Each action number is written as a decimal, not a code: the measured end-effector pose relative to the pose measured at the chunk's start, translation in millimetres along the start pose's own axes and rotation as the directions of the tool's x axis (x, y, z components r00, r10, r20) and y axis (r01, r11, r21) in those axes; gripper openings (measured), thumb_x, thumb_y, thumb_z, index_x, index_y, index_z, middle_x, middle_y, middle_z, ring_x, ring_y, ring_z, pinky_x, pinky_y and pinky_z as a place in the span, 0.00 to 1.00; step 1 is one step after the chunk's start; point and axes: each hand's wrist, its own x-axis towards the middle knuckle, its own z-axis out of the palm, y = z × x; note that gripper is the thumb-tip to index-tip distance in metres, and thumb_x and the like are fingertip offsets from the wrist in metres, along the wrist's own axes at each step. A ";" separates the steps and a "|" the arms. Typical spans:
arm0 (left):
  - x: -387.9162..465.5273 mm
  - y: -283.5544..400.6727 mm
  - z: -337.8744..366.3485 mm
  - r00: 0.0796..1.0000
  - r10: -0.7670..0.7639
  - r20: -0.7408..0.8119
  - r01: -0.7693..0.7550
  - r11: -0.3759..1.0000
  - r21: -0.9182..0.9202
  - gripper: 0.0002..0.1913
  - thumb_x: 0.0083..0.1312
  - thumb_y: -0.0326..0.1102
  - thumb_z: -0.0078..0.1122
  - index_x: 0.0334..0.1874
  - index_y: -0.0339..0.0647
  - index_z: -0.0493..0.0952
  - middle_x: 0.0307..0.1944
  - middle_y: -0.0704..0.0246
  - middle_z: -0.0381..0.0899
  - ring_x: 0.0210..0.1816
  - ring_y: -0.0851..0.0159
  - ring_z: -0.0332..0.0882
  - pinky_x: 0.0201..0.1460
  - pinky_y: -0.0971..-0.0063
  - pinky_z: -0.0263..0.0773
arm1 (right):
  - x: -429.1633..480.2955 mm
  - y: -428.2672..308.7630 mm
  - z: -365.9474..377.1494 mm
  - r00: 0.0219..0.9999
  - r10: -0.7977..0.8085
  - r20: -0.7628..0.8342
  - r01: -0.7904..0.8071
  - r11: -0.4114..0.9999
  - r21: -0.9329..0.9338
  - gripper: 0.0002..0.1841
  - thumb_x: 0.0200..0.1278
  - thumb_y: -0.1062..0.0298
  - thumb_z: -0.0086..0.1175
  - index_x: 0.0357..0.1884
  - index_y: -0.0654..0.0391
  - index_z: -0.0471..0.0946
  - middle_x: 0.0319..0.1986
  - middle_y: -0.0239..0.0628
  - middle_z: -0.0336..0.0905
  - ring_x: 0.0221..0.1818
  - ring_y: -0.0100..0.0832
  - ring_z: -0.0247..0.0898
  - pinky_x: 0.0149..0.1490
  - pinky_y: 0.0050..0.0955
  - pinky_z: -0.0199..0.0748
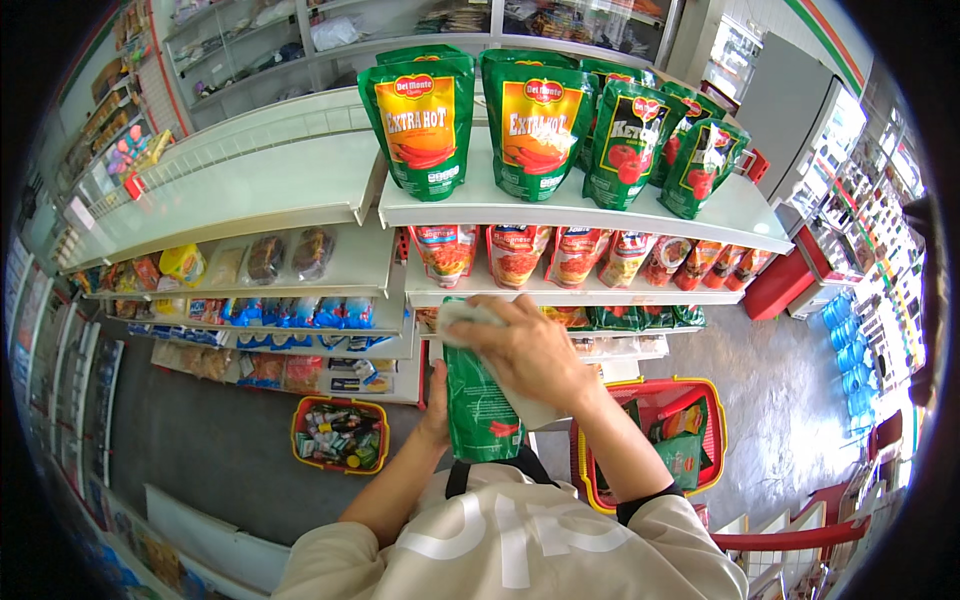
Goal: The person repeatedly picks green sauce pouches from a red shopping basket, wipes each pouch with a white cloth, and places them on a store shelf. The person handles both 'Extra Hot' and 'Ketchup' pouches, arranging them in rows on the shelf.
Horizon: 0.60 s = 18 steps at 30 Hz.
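Note:
My left hand (436,405) holds a green stand-up sauce pouch (480,409) by its left edge, in front of my chest. Over the pouch's upper part lies my right hand (525,349), with a whitish cloth (536,409) between its fingers and the pouch and hanging down beside it. Above, on the white top shelf (585,210), green Del Monte pouches stand upright: Extra Hot ones (420,135) at the left, ketchup ones (630,150) at the right. One shelf lower is a row of red Bolognese sauce pouches (514,255).
At my right on the floor stands a red and yellow basket (716,435) holding green pouches. A smaller basket (341,466) with bottles is at the left. The left shelf unit (247,191) carries packaged foods on its lower levels. Blue water containers (847,360) line the right side.

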 end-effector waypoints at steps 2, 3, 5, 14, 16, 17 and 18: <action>-1.0 2.4 -1.4 0.987 -0.016 0.159 0.029 0.996 -0.083 0.49 0.66 0.77 0.34 0.74 0.37 0.58 0.63 0.52 0.72 0.60 0.44 0.77 0.62 0.50 0.75 | 3.8 10.9 -5.3 0.983 0.185 -0.012 -0.185 0.981 -0.058 0.21 0.62 0.66 0.58 0.58 0.39 0.80 0.60 0.39 0.73 0.56 0.50 0.73 0.57 0.46 0.76; -1.8 3.5 -2.4 0.986 -0.042 0.163 0.053 0.997 -0.060 0.49 0.66 0.77 0.35 0.74 0.37 0.58 0.63 0.51 0.72 0.60 0.43 0.77 0.62 0.49 0.74 | 5.4 18.4 -10.7 0.950 0.311 0.019 -0.308 0.947 -0.095 0.21 0.62 0.66 0.59 0.58 0.40 0.81 0.59 0.40 0.74 0.56 0.50 0.73 0.58 0.45 0.75; -2.0 5.6 -4.5 0.975 -0.078 0.210 0.100 0.991 -0.093 0.49 0.66 0.76 0.38 0.74 0.37 0.57 0.64 0.50 0.72 0.60 0.42 0.77 0.63 0.48 0.73 | 1.5 24.7 -19.7 0.953 0.298 -0.062 -0.303 0.945 -0.122 0.20 0.62 0.67 0.59 0.58 0.41 0.81 0.58 0.40 0.75 0.55 0.49 0.73 0.57 0.45 0.75; 1.3 17.7 -4.7 0.984 -0.017 0.176 0.060 0.968 -0.245 0.46 0.63 0.70 0.48 0.73 0.38 0.58 0.64 0.50 0.71 0.59 0.36 0.75 0.61 0.42 0.74 | -16.1 15.1 -6.8 0.975 0.221 -0.024 -0.222 0.970 -0.103 0.24 0.59 0.69 0.58 0.60 0.44 0.78 0.59 0.38 0.73 0.55 0.49 0.72 0.52 0.45 0.80; -0.2 24.3 -2.3 0.979 -0.023 0.203 0.067 0.975 -0.214 0.48 0.62 0.70 0.49 0.75 0.39 0.56 0.66 0.50 0.69 0.60 0.33 0.74 0.60 0.42 0.74 | -18.6 27.9 -18.7 0.930 0.365 0.039 -0.348 0.911 -0.223 0.25 0.56 0.73 0.57 0.59 0.45 0.79 0.60 0.40 0.72 0.55 0.49 0.72 0.52 0.45 0.81; -1.0 27.9 -0.7 0.970 -0.032 0.239 0.086 0.972 -0.219 0.49 0.61 0.71 0.50 0.75 0.39 0.56 0.66 0.50 0.69 0.60 0.32 0.73 0.60 0.42 0.74 | -21.0 30.2 -22.7 0.949 0.309 -0.053 -0.314 0.930 -0.192 0.25 0.56 0.73 0.58 0.59 0.45 0.79 0.60 0.40 0.73 0.55 0.49 0.72 0.52 0.45 0.81; -0.6 30.2 1.9 0.967 -0.029 0.253 0.091 0.968 -0.236 0.50 0.61 0.72 0.49 0.76 0.39 0.54 0.67 0.50 0.68 0.61 0.31 0.72 0.61 0.42 0.73 | -22.4 32.1 -26.6 0.952 0.283 -0.116 -0.300 0.939 -0.169 0.25 0.56 0.73 0.58 0.59 0.45 0.79 0.59 0.41 0.73 0.55 0.49 0.73 0.52 0.45 0.81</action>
